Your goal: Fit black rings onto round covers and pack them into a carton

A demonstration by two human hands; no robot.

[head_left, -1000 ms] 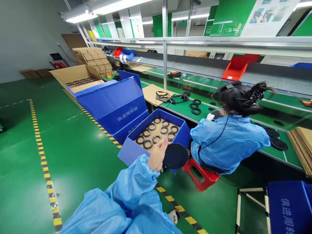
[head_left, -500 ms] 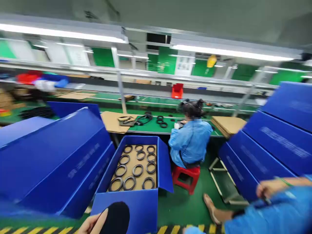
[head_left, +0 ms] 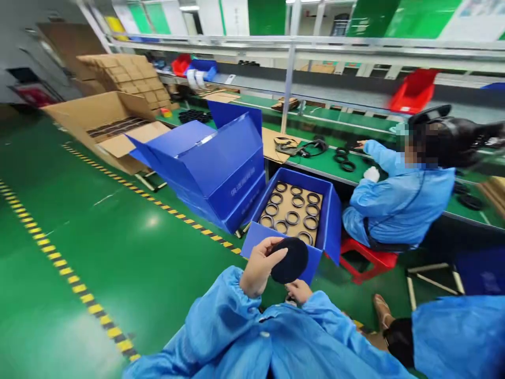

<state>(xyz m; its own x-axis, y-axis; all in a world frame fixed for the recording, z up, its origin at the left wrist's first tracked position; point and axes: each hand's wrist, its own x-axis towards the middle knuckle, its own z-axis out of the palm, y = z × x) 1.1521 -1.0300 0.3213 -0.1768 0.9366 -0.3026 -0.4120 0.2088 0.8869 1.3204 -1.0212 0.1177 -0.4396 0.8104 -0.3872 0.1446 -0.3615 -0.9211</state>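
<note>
My left hand (head_left: pixel 261 266) is closed round the left edge of a dark round disc (head_left: pixel 291 259), held up in front of me, thumb across its face. My right hand (head_left: pixel 299 290) sits just under the disc, its fingers curled at the lower edge and partly hidden behind it. Both my sleeves are light blue. Right behind the disc stands an open blue crate (head_left: pixel 327 227) with several black rings (head_left: pixel 292 217) laid in rows on a cardboard sheet.
A seated person in a blue coat (head_left: pixel 402 202) works on a red stool (head_left: pixel 369 259) at the green bench (head_left: pixel 323 163). A tilted blue crate (head_left: pixel 221 163) and an open cardboard box (head_left: pixel 102 126) stand to the left. Another person's blue sleeve (head_left: pixel 457 337) and foot show at lower right.
My view swung back left and down. The disc rose into the middle of view, and my right hand came up under it.
</note>
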